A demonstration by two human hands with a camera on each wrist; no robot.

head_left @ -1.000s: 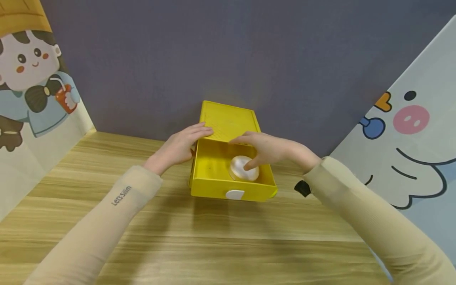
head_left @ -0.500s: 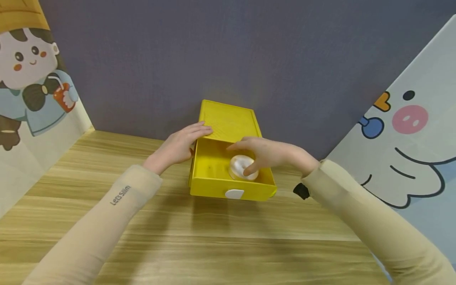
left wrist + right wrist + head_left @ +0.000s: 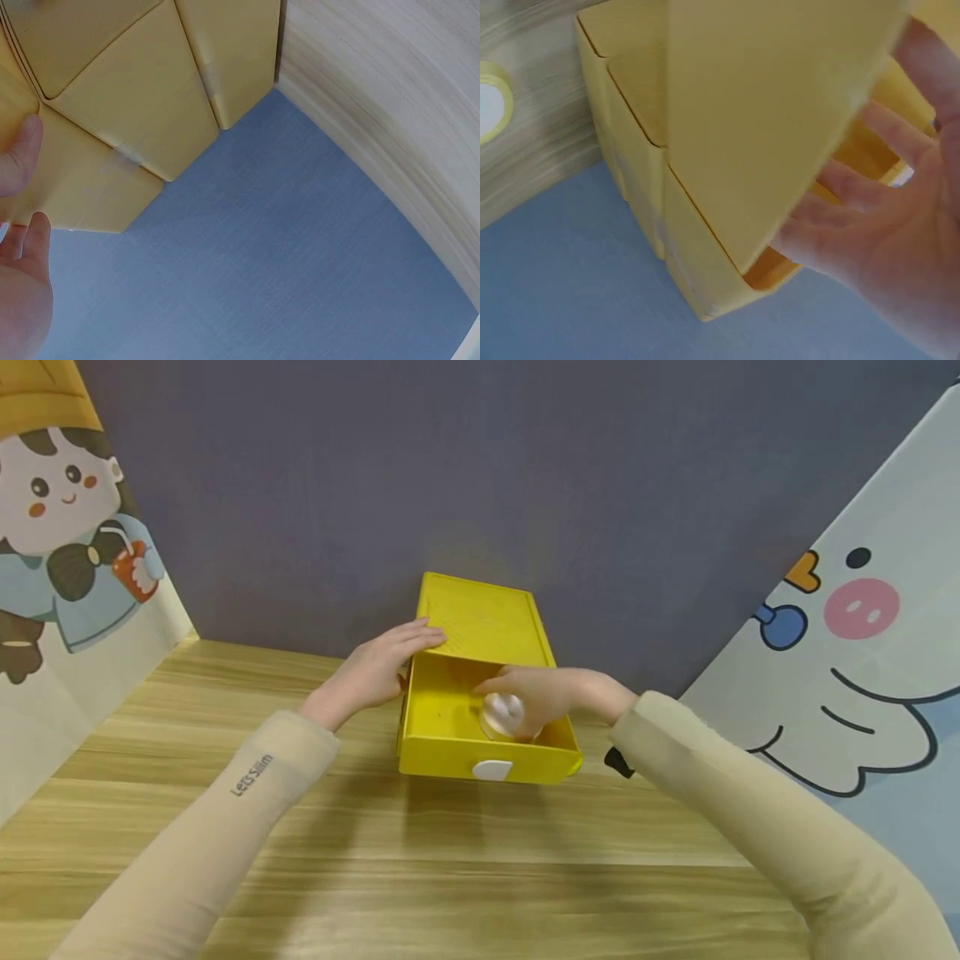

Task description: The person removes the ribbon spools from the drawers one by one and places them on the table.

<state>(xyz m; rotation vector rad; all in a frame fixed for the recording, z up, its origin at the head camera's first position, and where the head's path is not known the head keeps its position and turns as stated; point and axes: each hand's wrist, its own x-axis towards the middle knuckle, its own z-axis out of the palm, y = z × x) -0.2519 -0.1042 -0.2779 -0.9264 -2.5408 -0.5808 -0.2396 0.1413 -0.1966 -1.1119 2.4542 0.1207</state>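
Nearest I've got wood-grain counter (image 3: pixel 465 902), then open yellow drawer (image 3: pixel 442 756) w/ white pull (image 3: pixel 492 770) up front. White roll (image 3: pixel 497 713) sits in its R half; R hand (image 3: pixel 543 695) straddles it, can't tell if gripping. L hand (image 3: pixel 375 666) grips yellow box (image 3: pixel 487 618) at top L edge. Grey-blue wall (image 3: pixel 480 468) behind.

The box (image 3: pixel 435 757) is bright yellow, with a white tab (image 3: pixel 492 770) in front and a lime patch (image 3: pixel 574 766) at one corner. In it sits a white roll (image 3: pixel 497 717). Left sleeve (image 3: pixel 187 843) and right sleeve (image 3: pixel 750 802) are both beige, the left one with dark lettering (image 3: pixel 251 775). Streaky tan wood grain covers the table (image 3: pixel 375 893); the wall (image 3: pixel 337 485) is slate blue-grey, and a pink snout (image 3: pixel 862 608) brightens the white panel (image 3: pixel 926 527).
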